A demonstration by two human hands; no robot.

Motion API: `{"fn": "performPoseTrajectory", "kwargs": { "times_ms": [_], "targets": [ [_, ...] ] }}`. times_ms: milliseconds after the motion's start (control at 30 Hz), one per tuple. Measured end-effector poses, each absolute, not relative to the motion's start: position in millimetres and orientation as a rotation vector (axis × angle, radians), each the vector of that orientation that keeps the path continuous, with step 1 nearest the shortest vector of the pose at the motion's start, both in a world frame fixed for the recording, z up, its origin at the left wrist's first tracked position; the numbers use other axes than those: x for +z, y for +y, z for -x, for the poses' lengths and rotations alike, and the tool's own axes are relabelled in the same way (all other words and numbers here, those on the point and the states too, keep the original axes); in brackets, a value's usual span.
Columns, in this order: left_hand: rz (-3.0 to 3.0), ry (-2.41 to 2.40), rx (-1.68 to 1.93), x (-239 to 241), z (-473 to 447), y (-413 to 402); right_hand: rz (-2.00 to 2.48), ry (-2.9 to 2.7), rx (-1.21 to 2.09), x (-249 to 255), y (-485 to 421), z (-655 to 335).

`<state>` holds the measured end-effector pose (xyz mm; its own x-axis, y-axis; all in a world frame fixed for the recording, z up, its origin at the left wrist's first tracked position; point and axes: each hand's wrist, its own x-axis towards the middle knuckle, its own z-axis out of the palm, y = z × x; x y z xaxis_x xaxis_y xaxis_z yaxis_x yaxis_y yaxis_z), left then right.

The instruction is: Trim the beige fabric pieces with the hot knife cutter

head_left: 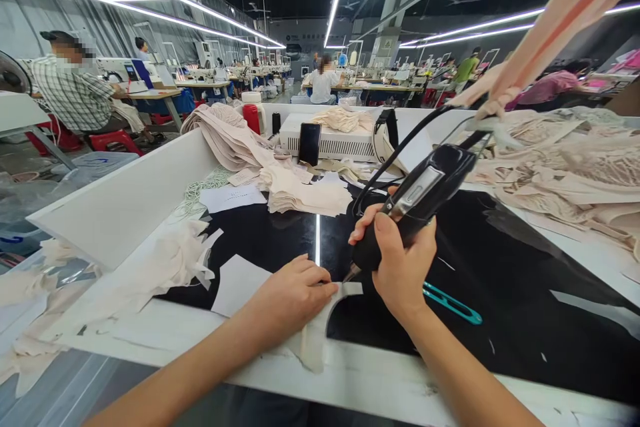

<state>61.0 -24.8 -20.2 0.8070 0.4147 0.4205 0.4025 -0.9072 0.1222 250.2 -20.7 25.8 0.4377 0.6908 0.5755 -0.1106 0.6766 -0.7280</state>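
Observation:
My right hand (pixel 405 260) is wrapped round a black corded handheld power tool (pixel 417 190), which tilts down to a pointed metal tip. The tip meets the edge of a pale fabric piece (pixel 315 340) near the table's front. My left hand (pixel 295 290) holds that piece against the black tabletop (pixel 500 267), fingers together and thumb beside the tip. Under the left hand lies a white paper-like sheet (pixel 240 280), partly hidden. Right of my right hand rests a teal slotted handle (pixel 453 303).
Stacked pale cut pieces (pixel 305 193), a phone (pixel 309 143) and a white vented box (pixel 330 133) stand at the back. Fabric heaps (pixel 575 173) cover the right side. A white side board (pixel 125 193) edges the left. A pink cloth strip (pixel 555 33) hangs above the tool.

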Motion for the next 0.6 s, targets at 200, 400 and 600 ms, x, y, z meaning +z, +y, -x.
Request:
{"fn": "performPoseTrajectory", "kwargs": {
  "times_ms": [200, 400, 600],
  "targets": [
    [-2.943, 0.649, 0.746, -23.8, -61.0, -23.9, 0.684, -1.005, 0.506, 30.6, -21.7, -257.4],
    [-2.934, 0.636, 0.76, -20.7, -61.6, -24.4, 0.688, -0.987, 0.493, 30.0, -22.6, -265.4],
    [-2.937, 0.62, 0.751, -18.7, -61.1, -23.7, 0.719, -1.008, 0.49, 29.6, -23.1, -265.3]
  ]
}}
